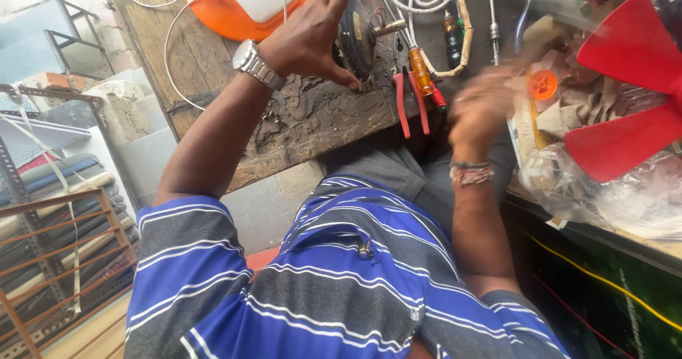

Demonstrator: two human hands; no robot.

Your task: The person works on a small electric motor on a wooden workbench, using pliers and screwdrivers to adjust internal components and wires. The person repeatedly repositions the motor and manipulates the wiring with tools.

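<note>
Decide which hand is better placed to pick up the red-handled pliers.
Probably the right hand: it hovers free, blurred, just beside the pliers, while the left hand grips the dark fan motor.

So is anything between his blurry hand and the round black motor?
Yes. Red-handled pliers and an orange-handled screwdriver lie on the wooden bench between the right hand and the motor, which the left hand holds.

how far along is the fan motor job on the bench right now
Done: the red fan blade is off and lies on clear plastic at the right, and the orange and white housing sits apart at the bench's far edge. In hand: the left hand grips the dark round motor on the wooden bench; the right hand is motion-blurred. Left: motor, blade and housing are unjoined; red-handled pliers and an orange screwdriver lie out.
</note>
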